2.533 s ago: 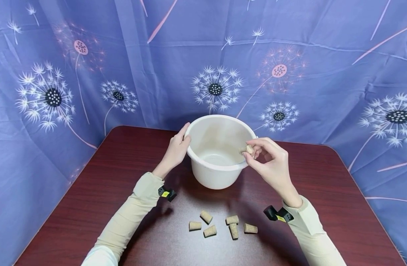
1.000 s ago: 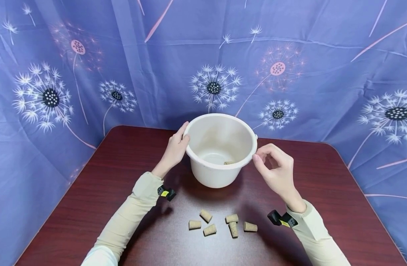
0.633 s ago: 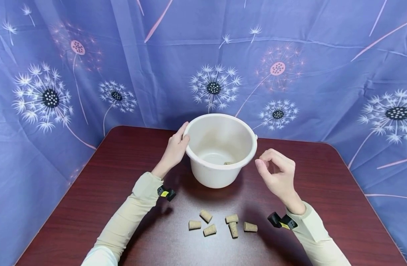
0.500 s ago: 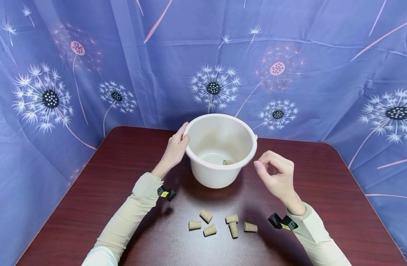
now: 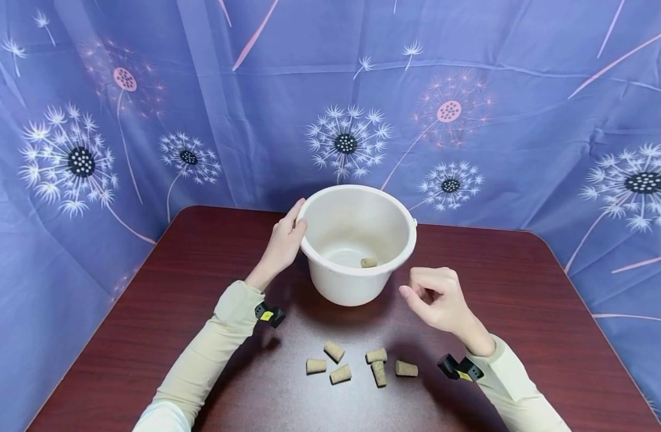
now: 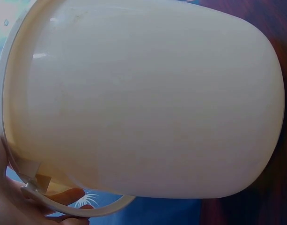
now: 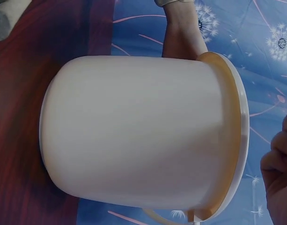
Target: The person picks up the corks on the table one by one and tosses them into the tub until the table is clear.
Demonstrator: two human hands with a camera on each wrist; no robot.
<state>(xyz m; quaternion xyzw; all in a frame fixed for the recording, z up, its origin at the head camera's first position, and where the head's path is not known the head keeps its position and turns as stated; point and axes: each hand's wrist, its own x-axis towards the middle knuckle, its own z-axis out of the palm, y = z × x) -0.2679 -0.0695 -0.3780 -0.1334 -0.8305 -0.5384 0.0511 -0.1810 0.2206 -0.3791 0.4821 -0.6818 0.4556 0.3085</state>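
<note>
My left hand (image 5: 281,247) grips the rim of a white plastic bucket (image 5: 343,288) on its left side, thumb over the edge. The left wrist view shows the bucket wall (image 6: 152,103) up close, with the wire-like handle (image 6: 91,211) beside the fingers. Inside the bucket, one cork (image 5: 369,263) lies on the bottom. My right hand (image 5: 437,298) hovers in front and to the right of the bucket, fingers loosely curled, nothing visible in them. Nearest to it on the table is a tapered cork (image 5: 406,369); several more lie left of that one, among them a cork (image 5: 333,351).
The dark red wooden table (image 5: 525,336) extends to both sides. A blue dandelion-print cloth (image 5: 255,120) hangs behind it, close to its rear edge. Two corks near the front middle touch each other, one being the crosswise cork (image 5: 376,356).
A cork pinched in my right hand earlier now lies in the bucket. That hand has come out past the rim and moved down toward the front. My left hand stays on the rim.
</note>
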